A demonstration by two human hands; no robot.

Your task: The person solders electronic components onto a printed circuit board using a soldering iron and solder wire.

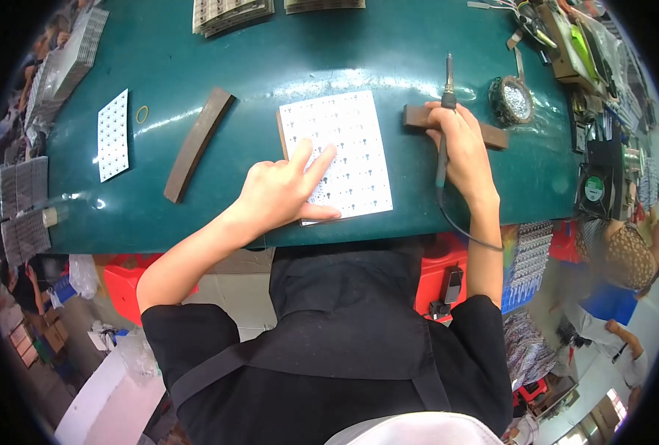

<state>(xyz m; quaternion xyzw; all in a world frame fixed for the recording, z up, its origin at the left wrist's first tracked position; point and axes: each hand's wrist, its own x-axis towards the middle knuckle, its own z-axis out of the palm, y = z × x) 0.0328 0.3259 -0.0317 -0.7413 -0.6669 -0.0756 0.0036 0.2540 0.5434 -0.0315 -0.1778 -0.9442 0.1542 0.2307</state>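
A white circuit board sheet (355, 174) with rows of small dark marks lies in front of me, a brown edge showing under its left side. My left hand (281, 185) rests on its lower left part, fingers spread and holding nothing. To the right, my right hand (459, 144) has a soldering iron (442, 159) between its fingers, with the tip pointing away from me and the cord trailing toward my forearm. The same hand lies over a brown bar (495, 136), its fingers touching the bar; whether they also grip it I cannot tell.
On the green table (255, 67), another brown bar (200, 144), a smaller white board (113, 136) and a yellow rubber band (142, 114) lie left. A round tin (515, 100) of silvery material stands right. Board stacks (233, 15) sit at the far edge. A fan (593, 187) is far right.
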